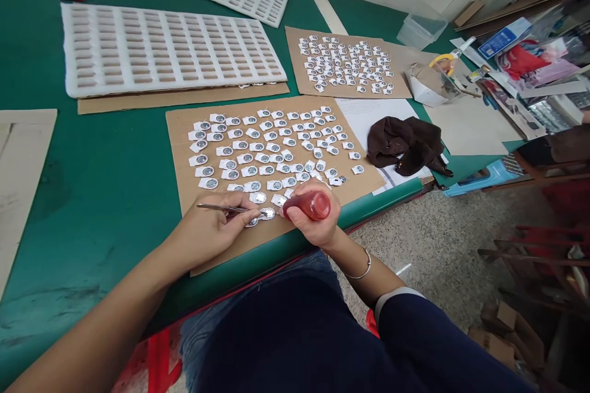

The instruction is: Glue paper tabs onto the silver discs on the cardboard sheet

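Observation:
My left hand (209, 232) rests at the front of a brown cardboard sheet (187, 187), its fingers closed on slim metal tweezers (219, 207). Their tips reach a small white tag with a round silver-and-dark disc (267, 214). In my right hand (322, 230) is a red squeeze bottle (313, 204), tilted so that its base faces me and its nozzle end points at the same tag. Whether the nozzle touches the tag I cannot tell. Rows of similar tags (249, 171) lie on the sheet beyond my hands, and some are partly covered by my fingers.
A second cardboard sheet (295, 67) carries many more tags. Two white slotted foam trays (175, 49) lie at the back left. Right of the sheet are a crumpled dark brown cloth (403, 142) on papers, a clear plastic box (421, 29) and yellow-handled scissors (442, 61).

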Demonstrator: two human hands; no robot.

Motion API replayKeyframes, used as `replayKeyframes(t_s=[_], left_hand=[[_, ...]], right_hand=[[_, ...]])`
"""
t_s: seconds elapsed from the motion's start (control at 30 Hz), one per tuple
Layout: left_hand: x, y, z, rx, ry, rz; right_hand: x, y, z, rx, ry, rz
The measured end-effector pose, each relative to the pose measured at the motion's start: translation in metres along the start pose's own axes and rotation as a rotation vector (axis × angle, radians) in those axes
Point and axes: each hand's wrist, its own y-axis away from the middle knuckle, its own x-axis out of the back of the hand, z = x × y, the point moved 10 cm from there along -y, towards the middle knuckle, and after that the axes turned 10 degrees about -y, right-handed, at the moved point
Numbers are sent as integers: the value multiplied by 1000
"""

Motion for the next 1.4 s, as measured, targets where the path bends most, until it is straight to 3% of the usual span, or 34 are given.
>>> replayKeyframes(t_s=[0.73, 0.97, 1.4], left_hand=[[-1, -1, -2, 26, 72, -8], [-2, -1, -3, 29, 78, -13], [2, -2, 2, 18, 53, 12]], right_hand=[[-4, 1, 0, -4, -34, -30], [12, 4, 6, -27, -152, 91], [-1, 1, 9, -80, -64, -4]])
